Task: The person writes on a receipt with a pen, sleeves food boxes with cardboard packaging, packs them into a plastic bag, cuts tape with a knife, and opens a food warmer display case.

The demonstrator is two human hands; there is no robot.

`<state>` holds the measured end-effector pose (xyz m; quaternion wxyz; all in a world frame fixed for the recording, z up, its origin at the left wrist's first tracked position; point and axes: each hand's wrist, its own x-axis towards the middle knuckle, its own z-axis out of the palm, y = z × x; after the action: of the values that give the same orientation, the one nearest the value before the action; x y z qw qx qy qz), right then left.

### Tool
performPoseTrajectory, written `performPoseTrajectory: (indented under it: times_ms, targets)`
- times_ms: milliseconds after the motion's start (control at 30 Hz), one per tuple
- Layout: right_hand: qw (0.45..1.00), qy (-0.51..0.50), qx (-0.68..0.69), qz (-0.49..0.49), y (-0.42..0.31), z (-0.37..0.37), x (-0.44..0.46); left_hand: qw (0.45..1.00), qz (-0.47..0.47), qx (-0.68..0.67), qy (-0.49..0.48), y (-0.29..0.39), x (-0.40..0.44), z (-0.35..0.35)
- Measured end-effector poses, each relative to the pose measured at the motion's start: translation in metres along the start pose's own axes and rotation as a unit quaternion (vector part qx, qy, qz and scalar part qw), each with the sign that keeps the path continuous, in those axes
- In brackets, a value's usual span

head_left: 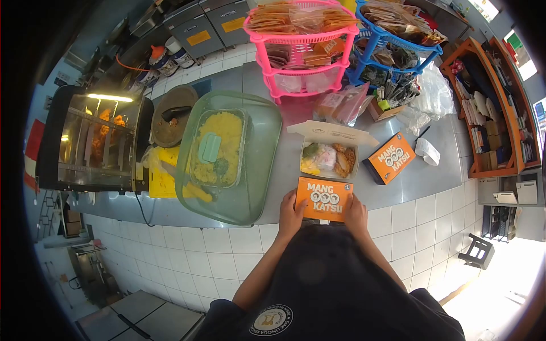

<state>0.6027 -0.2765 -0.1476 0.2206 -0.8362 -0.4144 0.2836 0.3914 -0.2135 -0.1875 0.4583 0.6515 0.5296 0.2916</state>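
An orange cardboard box sleeve (325, 211) printed "MANG KATSU" is held at the front edge of the steel table. My left hand (291, 215) grips its left side and my right hand (356, 216) its right side. Just beyond it sits an open meal box (333, 133) with its white lid raised. Inside are browned fried pieces (344, 161), a clear-wrapped white portion (325, 153) and something yellow and green. A second orange printed box (392, 159) lies to the right of the meal box.
Left stands a large green tub (264, 165) around a container of yellow rice (223, 128). Farther left are a yellow cutting board (161, 184) and a lit glass display warmer (91, 148). Pink (301, 38) and blue (372, 42) racks of packets stand behind. A paper slip (427, 152) lies right.
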Motion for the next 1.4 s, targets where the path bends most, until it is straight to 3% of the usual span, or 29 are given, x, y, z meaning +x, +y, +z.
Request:
performPoseTrajectory:
  times_ms: [67,167,233,267,333,433,667,733,967,1067,1167,1200,1300,1367,1400]
  targets:
    - [0.999,0.045,0.005,-0.030,0.001,0.007,0.002,0.999,0.018,0.027,0.001,-0.008,-0.005,0.004]
    - [1.000,0.000,0.023,0.002,-0.001,-0.001,0.011,0.993,0.059,0.102,0.009,-0.003,-0.004,0.006]
    - [0.978,0.095,0.003,-0.187,0.012,0.001,0.014,0.971,0.139,0.190,0.038,0.006,0.000,-0.003]
    - [0.950,0.140,-0.008,-0.279,0.014,-0.001,0.016,0.949,0.205,0.239,-0.009,0.012,0.007,-0.010]
    - [0.929,0.032,-0.089,-0.357,0.018,-0.013,0.011,0.882,0.321,0.328,-0.110,0.018,0.019,-0.023]
    - [0.881,-0.070,-0.189,-0.428,0.029,-0.025,0.012,0.803,0.449,0.316,-0.229,0.013,0.044,-0.028]
    - [0.827,-0.077,-0.203,-0.519,0.049,-0.028,0.038,0.769,0.496,0.355,-0.193,0.004,0.050,-0.021]
    - [0.826,-0.074,-0.206,-0.519,0.050,-0.028,0.039,0.760,0.499,0.379,-0.175,0.002,0.050,-0.019]
    - [0.826,-0.097,-0.199,-0.518,0.053,-0.036,0.041,0.794,0.445,0.337,-0.242,0.022,0.047,-0.023]
    - [0.826,-0.134,-0.254,-0.485,0.048,-0.044,0.032,0.824,0.399,0.310,-0.256,0.033,0.038,-0.026]
    - [0.850,-0.173,-0.225,-0.444,0.039,-0.054,0.024,0.838,0.366,0.318,-0.251,0.033,0.028,-0.018]
    - [0.860,-0.112,-0.160,-0.472,0.035,-0.058,0.024,0.834,0.363,0.330,-0.253,0.032,0.028,-0.018]
    - [0.938,-0.161,-0.016,-0.306,0.051,-0.090,0.056,0.825,0.364,0.361,-0.238,0.041,0.029,-0.016]
    - [0.951,0.138,0.090,-0.260,0.037,-0.137,0.099,0.833,0.371,0.353,-0.212,0.044,0.026,-0.007]
    - [0.934,0.228,0.114,-0.251,0.041,-0.166,0.136,0.841,0.377,0.336,-0.194,0.043,0.026,0.001]
